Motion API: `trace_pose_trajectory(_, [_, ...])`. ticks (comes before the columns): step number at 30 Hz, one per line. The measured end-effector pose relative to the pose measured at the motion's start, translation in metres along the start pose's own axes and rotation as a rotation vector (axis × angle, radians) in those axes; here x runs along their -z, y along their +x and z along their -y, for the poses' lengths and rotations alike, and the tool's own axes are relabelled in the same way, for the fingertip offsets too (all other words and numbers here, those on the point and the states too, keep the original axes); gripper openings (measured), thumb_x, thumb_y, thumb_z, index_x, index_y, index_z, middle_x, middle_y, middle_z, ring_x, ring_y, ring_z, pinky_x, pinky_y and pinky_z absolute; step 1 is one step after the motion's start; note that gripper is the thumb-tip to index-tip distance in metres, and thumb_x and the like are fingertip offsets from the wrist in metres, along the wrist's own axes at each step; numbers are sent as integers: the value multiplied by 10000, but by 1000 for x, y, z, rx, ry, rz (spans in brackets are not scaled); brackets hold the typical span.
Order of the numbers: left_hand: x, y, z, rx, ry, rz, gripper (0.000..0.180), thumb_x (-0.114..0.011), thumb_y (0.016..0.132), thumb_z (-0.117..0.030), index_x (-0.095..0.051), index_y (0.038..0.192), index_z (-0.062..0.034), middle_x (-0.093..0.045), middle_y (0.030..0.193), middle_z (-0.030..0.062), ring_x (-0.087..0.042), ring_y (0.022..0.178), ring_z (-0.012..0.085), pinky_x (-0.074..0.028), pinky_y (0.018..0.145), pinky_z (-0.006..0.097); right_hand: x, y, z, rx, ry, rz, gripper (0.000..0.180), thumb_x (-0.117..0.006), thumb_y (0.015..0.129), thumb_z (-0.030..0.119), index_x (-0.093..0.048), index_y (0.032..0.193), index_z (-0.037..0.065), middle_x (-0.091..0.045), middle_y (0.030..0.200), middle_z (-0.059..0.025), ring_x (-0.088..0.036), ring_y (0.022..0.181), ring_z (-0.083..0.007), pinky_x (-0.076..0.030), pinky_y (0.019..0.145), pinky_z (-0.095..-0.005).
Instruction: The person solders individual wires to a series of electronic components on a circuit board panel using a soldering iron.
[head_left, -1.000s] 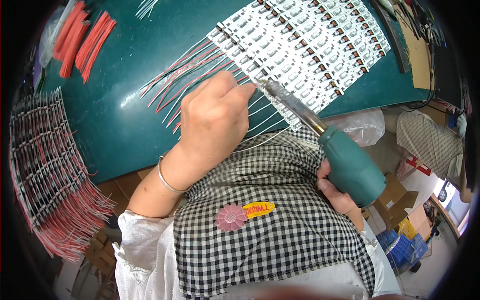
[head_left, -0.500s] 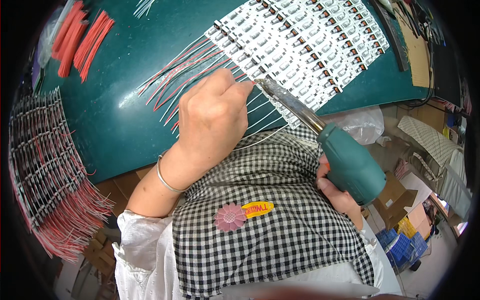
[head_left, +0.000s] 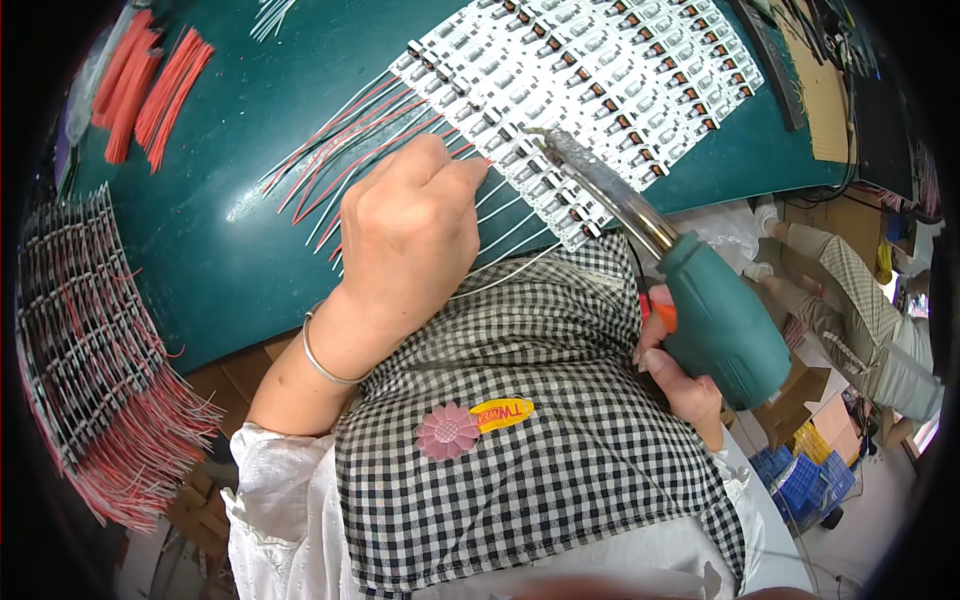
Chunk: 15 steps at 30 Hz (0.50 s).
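Observation:
My left hand [head_left: 410,225] is closed in a pinch at the near-left edge of a white panel of small circuit boards [head_left: 590,120]. A bit of red wire shows at its fingertips. Beside that hand, red and white wires [head_left: 345,150] run out from the panel's left edge over the table. My right hand [head_left: 685,385] grips a green soldering gun [head_left: 725,320] with an orange trigger. Its long metal barrel slants up and left, with the dark tip over the panel, a small gap from my left fingertips.
Bundles of red wire [head_left: 175,95] lie at the back left of the green table [head_left: 230,270]. Wired strips [head_left: 85,330] hang at the left edge. A dark bar [head_left: 770,60] lies right of the panel. A person [head_left: 850,290] and blue crates [head_left: 800,485] are at the right.
The soldering gun's tip has drawn away from my left fingertips, further over the panel. My left hand keeps its pinch. At the right, more of the other person has come into view.

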<state>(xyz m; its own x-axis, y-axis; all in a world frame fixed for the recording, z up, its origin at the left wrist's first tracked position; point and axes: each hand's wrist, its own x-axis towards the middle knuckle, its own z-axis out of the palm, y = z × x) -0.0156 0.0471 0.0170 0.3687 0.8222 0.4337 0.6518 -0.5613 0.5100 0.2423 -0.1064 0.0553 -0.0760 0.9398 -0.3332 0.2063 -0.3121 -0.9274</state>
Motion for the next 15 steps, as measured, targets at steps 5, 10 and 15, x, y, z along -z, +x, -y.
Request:
trace_pose_trajectory(5, [1, 1, -2, 3, 22, 14, 157, -648, 633, 56, -696, 755, -31, -490, 654, 70, -554, 576, 239, -451, 494, 353, -6, -8, 24, -158, 2, -162, 344, -764, 743, 45, -659, 1071, 41, -677, 1008, -57, -637, 879, -161, -514, 778, -283])
trace_pose_trajectory(10, [-4, -3, 0, -15, -4, -41, 177, -642, 634, 61, -686, 775, -38, -517, 676, 60, -556, 587, 230, -458, 510, 343, 2, -2, 13, -90, 44, -42, 263, -709, 733, -40, -641, 979, 26, -646, 858, -33, -607, 781, -158, -493, 715, -278])
trace_pose_trajectory(15, [0, -2, 2, -174, 7, -194, 228, -637, 628, 79, -679, 815, -44, -525, 680, 39, -546, 583, 202, -452, 508, 322, 3, -8, 6, -61, 55, -23, 237, -679, 753, -72, -633, 965, 24, -633, 845, -32, -597, 772, -164, -492, 718, -293])
